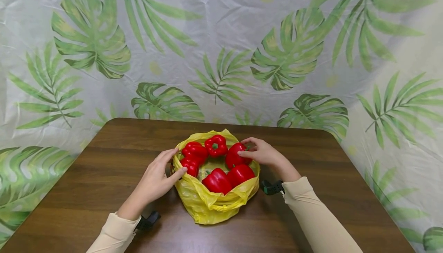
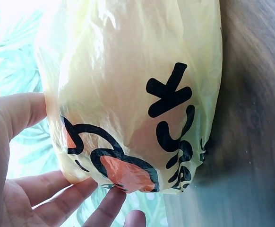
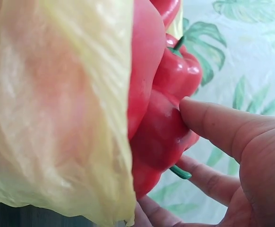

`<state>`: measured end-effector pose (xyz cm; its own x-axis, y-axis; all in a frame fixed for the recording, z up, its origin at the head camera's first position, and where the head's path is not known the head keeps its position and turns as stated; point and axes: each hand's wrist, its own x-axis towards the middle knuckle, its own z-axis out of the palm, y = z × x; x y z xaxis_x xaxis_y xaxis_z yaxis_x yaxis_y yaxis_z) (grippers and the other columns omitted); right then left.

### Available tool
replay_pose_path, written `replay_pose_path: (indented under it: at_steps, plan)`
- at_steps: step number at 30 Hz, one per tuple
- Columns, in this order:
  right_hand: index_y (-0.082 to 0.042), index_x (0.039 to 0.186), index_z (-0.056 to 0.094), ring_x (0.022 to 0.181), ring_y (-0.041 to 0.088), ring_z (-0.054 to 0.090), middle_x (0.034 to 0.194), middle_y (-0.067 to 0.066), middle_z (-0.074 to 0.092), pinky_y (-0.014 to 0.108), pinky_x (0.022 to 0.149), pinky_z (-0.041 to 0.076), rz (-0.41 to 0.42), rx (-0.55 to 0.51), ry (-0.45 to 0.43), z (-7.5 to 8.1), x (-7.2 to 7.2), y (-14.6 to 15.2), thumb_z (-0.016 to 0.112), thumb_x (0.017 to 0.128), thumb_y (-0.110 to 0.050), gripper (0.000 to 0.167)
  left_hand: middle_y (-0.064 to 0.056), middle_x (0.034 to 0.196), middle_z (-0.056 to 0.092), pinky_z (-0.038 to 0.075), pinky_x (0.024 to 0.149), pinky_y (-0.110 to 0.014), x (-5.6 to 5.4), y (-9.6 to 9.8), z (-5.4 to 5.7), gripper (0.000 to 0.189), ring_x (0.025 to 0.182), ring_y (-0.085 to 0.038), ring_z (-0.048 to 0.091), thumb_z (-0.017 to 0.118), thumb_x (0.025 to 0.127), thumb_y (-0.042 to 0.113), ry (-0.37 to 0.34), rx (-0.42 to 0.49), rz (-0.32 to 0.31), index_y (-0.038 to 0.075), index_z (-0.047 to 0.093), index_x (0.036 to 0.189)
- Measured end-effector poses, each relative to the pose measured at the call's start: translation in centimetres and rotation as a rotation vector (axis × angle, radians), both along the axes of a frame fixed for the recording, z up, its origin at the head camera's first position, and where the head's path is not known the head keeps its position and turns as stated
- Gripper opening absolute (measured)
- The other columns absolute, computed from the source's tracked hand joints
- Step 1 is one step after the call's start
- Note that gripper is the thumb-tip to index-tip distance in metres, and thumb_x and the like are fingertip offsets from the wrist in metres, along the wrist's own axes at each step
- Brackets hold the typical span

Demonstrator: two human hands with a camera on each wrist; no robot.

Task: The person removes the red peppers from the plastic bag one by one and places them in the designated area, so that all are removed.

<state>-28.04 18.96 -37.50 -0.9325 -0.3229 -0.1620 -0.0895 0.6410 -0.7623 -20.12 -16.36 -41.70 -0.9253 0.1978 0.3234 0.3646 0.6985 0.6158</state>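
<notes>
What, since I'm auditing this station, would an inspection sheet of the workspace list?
Surface: dark brown wood-grained table.
Job's things: red peppers in an open yellow bag, which rests on the table.
Clutter: nothing seen.
Left grip: touching the bag's left side.
Right grip: thumb and fingers on the rightmost-side upper pepper.
Cables: nothing seen.
Surroundings: pale cloth with green leaf print behind the table.

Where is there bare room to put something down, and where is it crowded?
The brown table is bare left of the left hand, right of the right hand, and in front of the yellow plastic bag, between the forearms. Inside the bag it is crowded: red bell peppers ring a small gap, with both hands at its sides.
</notes>
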Motion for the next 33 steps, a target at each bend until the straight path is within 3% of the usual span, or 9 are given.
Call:
replay_pose_path:
  at_steps: [17, 33]
  plan:
    - [-0.001, 0.145, 0.059, 0.122, 0.041, 0.07, 0.142, 0.026, 0.065, 0.049, 0.096, 0.062, -0.044, 0.033, 0.027, -0.3, 0.0, -0.5, 0.072, 0.102, -0.031, 0.054, -0.02, 0.157, 0.057, 0.048, 0.114, -0.063, 0.1, -0.4, -0.3, 0.07, 0.143, -0.043, 0.056, 0.077, 0.099, 0.032, 0.009, 0.013, 0.0, 0.001, 0.052, 0.156]
    - [-0.006, 0.151, 0.056, 0.14, 0.046, 0.054, 0.161, 0.024, 0.049, 0.054, 0.107, 0.057, -0.094, -0.03, 0.002, 1.5, -0.7, 1.6, 0.067, 0.105, -0.036, 0.055, -0.021, 0.155, 0.058, 0.048, 0.115, -0.063, 0.0, -0.4, -0.4, 0.07, 0.142, -0.044, 0.057, 0.078, 0.098, 0.033, 0.019, 0.015, 0.008, 0.001, 0.054, 0.155]
